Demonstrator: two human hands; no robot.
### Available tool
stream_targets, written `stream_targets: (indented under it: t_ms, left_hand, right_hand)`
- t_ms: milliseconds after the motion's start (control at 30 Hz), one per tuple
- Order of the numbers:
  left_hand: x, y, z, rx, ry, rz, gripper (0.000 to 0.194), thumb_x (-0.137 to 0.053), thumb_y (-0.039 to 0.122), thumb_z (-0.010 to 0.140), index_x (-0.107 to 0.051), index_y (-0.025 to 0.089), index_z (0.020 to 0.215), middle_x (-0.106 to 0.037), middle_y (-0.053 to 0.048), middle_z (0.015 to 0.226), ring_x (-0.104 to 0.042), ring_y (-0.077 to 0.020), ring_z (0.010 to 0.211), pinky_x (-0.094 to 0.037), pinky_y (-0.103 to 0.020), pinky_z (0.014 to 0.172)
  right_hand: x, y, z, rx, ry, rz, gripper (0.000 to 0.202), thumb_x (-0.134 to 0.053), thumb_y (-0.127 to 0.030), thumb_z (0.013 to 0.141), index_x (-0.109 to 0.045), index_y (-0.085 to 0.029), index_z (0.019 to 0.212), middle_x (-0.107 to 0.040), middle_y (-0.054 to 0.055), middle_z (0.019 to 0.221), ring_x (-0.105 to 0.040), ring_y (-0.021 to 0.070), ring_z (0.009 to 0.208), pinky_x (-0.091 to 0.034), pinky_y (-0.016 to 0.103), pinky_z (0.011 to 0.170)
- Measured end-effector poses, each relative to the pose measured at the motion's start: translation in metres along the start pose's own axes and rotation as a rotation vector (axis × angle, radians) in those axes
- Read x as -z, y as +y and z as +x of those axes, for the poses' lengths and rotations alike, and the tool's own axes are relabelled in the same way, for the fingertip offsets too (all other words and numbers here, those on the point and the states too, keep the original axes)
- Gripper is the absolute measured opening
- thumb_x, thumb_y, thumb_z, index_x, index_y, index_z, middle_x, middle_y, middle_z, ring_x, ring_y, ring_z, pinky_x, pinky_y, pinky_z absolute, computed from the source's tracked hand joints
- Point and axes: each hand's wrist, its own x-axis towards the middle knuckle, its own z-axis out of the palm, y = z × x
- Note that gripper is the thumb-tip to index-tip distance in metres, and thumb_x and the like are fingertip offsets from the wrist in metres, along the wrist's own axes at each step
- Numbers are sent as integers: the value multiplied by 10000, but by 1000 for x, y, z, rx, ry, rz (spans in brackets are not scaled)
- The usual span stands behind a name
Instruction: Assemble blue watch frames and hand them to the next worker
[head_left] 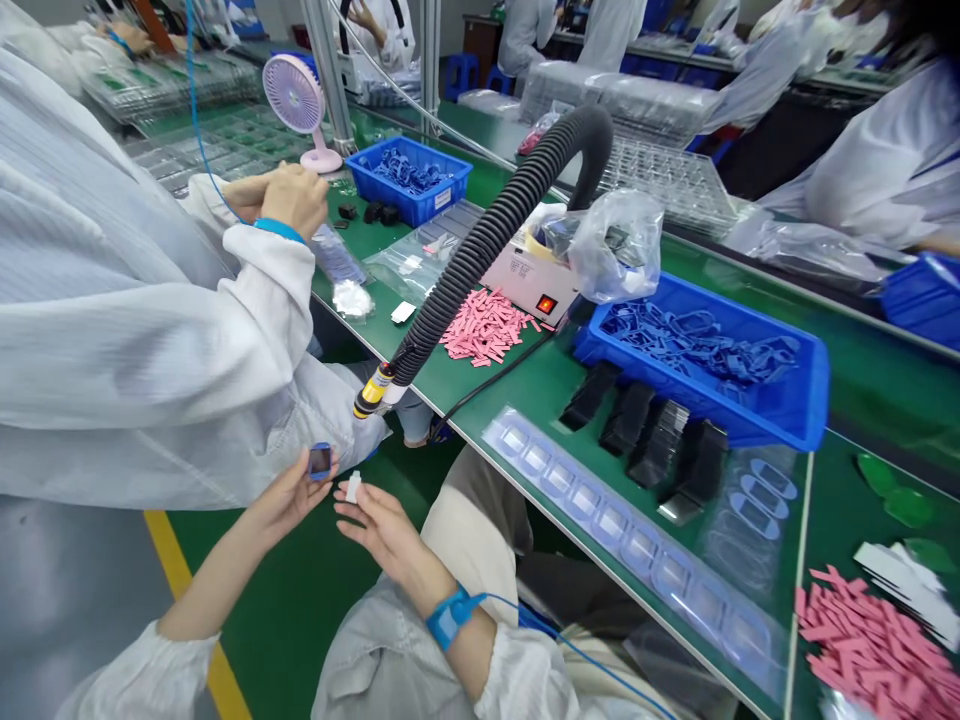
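Note:
My left hand (289, 500) grips a small dark square screen in a blue frame (320, 461) between thumb and fingers. Just to its right, my right hand (386, 530) pinches a small white piece (353, 487), its other fingers spread. Both hands are over the floor in front of the table edge, apart from each other. A blue wrist strap (450, 617) with a cord is on my right wrist. Above my hands hangs the yellow-and-black nozzle (371, 392) of a black corrugated hose (487, 235).
On the green table lie a pink strip pile (486, 328), a blue bin (814, 385) of blue frames, black stacks (630, 418) and a clear tray strip (637, 550). A co-worker's sleeve (259, 290) is close on the left. A pink fan (294, 95) stands farther back.

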Motion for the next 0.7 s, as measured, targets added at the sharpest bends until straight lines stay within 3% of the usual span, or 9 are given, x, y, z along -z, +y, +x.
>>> stream_targets:
  t_ms: [167,267,367,500,700]
  left_hand:
    - [-36,-15,-2,93,-118,16,212,-457,175,936,-655,107,903,-757,-50,785,-726,-111,646,-598,-159,586]
    - [-53,-28,-18,125,-210,14,178,-507,161,913,-675,108,889,-762,-50,817,-732,-116,720,-596,-157,649]
    - [-75,-45,-41,162,-328,13,143,-687,234,796,-704,116,875,-765,-54,839,-729,-140,770,-592,-177,697]
    - [-115,-70,-75,233,-502,33,396,-830,360,598,-727,115,892,-751,-70,827,-718,-177,739,-587,-225,660]
    - [-173,-95,-115,247,-820,-17,350,-719,449,725,-726,161,924,-726,-38,827,-690,-132,749,-554,-214,690]
  right_hand:
    - [7,-17,-61,33,32,29,327,-772,-309,717,-692,-124,975,-681,25,846,-623,91,746,-511,213,695]
    - [3,-36,-99,86,14,57,403,-811,-355,652,-706,-143,978,-691,43,884,-636,109,773,-514,204,672]
    - [-1,-54,-134,162,1,95,454,-828,-406,613,-700,-169,978,-694,37,849,-646,116,746,-511,195,633]
    - [-1,-75,-173,369,-76,169,419,-798,-428,662,-652,-245,1009,-685,9,782,-633,93,664,-502,181,602]
    - [13,-103,-214,635,-32,117,261,-645,-515,789,-626,-282,905,-623,1,685,-537,88,529,-449,194,499]
